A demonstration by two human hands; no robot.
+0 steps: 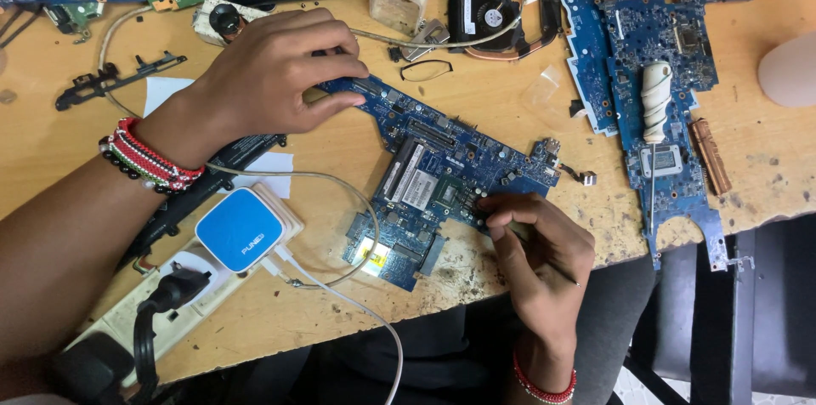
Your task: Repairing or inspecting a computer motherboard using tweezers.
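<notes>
A blue laptop circuit board (442,167) lies flat on the wooden workbench (501,107). My left hand (272,73) presses down on the board's far left corner, fingers curled over its edge; a beaded bracelet circles that wrist. My right hand (540,252) rests at the board's near right edge, fingers pinched together around a thin tool whose tip touches the board beside the dark square chip (455,192). The tool itself is mostly hidden by the fingers.
A second blue board (654,39) with a white roll on it lies at the right. A fan with copper heat pipe (489,18) sits at the back. A white power strip (153,303) carries a blue-and-white adapter (242,231) and a black plug at the near left.
</notes>
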